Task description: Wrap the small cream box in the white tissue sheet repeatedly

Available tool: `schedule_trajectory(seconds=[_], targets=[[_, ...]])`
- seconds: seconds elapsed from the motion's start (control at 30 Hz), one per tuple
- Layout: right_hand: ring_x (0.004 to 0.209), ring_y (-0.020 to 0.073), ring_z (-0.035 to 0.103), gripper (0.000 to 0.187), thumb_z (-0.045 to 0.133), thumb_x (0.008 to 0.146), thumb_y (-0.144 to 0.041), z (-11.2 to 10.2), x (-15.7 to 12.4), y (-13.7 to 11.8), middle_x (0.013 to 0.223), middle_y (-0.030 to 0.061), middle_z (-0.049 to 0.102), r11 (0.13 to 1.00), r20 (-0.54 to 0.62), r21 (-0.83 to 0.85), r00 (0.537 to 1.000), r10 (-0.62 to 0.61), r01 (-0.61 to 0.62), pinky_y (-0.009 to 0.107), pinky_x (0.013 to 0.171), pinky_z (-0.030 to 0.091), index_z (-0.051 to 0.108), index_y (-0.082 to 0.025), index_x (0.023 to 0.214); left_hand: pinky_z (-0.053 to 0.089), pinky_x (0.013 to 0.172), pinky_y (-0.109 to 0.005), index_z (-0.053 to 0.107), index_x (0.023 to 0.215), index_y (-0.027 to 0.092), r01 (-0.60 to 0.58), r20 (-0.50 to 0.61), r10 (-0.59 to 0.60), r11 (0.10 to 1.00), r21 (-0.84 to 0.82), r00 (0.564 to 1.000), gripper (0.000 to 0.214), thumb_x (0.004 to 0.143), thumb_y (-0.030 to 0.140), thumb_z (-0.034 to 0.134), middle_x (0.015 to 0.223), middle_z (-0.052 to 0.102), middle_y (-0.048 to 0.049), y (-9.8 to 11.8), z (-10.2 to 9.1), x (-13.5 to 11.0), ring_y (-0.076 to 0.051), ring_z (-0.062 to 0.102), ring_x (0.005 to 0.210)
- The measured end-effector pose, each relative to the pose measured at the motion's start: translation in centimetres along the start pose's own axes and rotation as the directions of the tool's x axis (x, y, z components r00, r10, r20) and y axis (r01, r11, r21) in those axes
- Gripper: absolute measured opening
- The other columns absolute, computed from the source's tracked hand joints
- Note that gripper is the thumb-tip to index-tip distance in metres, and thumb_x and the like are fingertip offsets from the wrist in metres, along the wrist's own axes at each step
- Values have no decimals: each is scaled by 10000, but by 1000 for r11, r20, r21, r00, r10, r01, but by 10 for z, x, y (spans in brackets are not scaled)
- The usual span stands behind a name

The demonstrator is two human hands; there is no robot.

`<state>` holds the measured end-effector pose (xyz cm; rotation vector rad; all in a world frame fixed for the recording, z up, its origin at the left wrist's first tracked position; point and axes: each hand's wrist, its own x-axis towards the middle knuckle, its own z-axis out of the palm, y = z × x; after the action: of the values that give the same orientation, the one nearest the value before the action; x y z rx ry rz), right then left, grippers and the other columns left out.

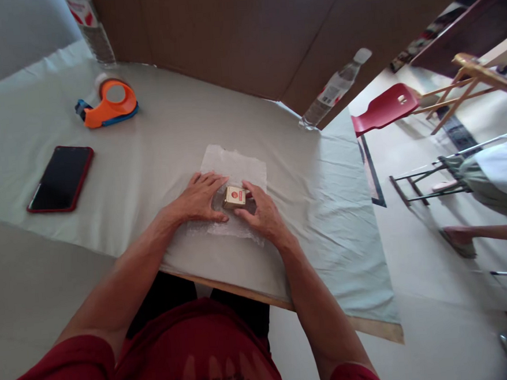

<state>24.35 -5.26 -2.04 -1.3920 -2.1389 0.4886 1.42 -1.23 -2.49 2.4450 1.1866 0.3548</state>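
A small cream-and-gold box point(235, 195) with a red emblem and red print on top lies on a sheet of bubble wrap point(234, 163) near the table's front edge. My right hand point(264, 212) grips the box from its right side, thumb at the near edge and fingers at the far right corner. On the other side, my left hand point(202, 198) rests on the wrap with fingers stretched and thumb apart, just left of the box. Whether its fingers touch the box, I cannot tell. Parts of the wrap are hidden under both hands.
An orange-and-blue tape dispenser point(111, 104) and a phone point(60, 179) with a red edge lie to the left. Water bottles point(333, 92) stand by a large brown cardboard panel point(225, 35). Rightward are a red chair point(387, 108) and a seated person point(491, 179).
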Motion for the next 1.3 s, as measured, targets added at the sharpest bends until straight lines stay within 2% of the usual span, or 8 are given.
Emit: schedule_trajectory(seconds=[0.13, 0.23, 0.33, 0.53, 0.77, 0.97, 1.13, 1.3], targets=[[1082, 260, 636, 499, 658, 870, -426, -31, -17, -17, 1262, 115, 639, 997, -78, -6, 994, -80, 80, 442, 957, 491, 543, -246, 1320, 237, 1200, -521, 436, 1458, 166, -32, -104, 23, 996, -86, 994, 792, 766, 470, 673, 1522, 463, -162, -2, -6, 1, -353, 325, 1470], [1164, 288, 604, 464, 704, 844, -413, -39, -35, -35, 1257, 123, 656, 973, 99, -106, 976, -194, 205, 450, 980, 458, 592, -227, 1254, 267, 1208, -477, 500, 1404, 176, -93, -203, 58, 981, -168, 977, 651, 771, 291, 603, 1487, 513, -131, -2, -12, 1, -300, 355, 1464], [1101, 311, 613, 371, 707, 828, -295, -23, -46, -45, 1227, 141, 676, 941, 219, -247, 959, -180, 233, 470, 925, 448, 639, -188, 1177, 307, 1198, -451, 559, 1341, 188, -107, -222, 49, 961, -256, 974, 616, 726, 200, 545, 1431, 573, -96, 1, -19, -1, -267, 435, 1412], [952, 237, 658, 174, 527, 928, -161, -7, -34, -41, 1042, 81, 748, 942, 29, -279, 982, -189, 189, 411, 871, 433, 692, -213, 944, 381, 1142, -430, 619, 1289, 175, -46, -142, -24, 882, -468, 990, 536, 790, 363, 562, 1389, 603, -91, 11, -31, -6, -291, 520, 1326], [991, 230, 668, 149, 558, 929, -270, -18, -1, -28, 1050, 92, 722, 989, -152, -120, 983, -102, 84, 379, 872, 468, 678, -209, 865, 457, 1030, -412, 667, 1183, 183, -18, -42, -7, 826, -564, 999, 597, 778, 620, 626, 1257, 679, -104, 13, -35, -6, -297, 612, 1183], [987, 211, 667, 168, 612, 869, -356, -5, 16, -9, 1073, 89, 713, 977, -161, 214, 986, 46, -11, 366, 906, 501, 645, -214, 786, 444, 1043, -400, 688, 906, 190, -64, -163, -16, 880, -470, 986, 348, 717, 477, 740, 1301, 659, -110, 11, -23, -1, -274, 607, 1202], [872, 184, 677, 224, 641, 828, -429, 2, 17, -4, 1074, 74, 739, 886, -80, 431, 971, 227, -172, 338, 815, 518, 647, -210, 776, 493, 882, -322, 659, 761, 173, 38, -173, -167, 817, -575, 971, 199, 808, 362, 621, 1138, 729, -94, 20, -15, 2, -217, 673, 1029], [813, 168, 663, 227, 647, 813, -428, 3, 16, -7, 1031, 62, 748, 845, -71, 498, 962, 262, -193, 315, 771, 512, 640, -208, 755, 470, 737, -272, 633, 712, 162, 99, -166, -256, 773, -626, 952, 208, 773, 359, 607, 1039, 749, -89, 28, -13, 4, -182, 663, 876]])
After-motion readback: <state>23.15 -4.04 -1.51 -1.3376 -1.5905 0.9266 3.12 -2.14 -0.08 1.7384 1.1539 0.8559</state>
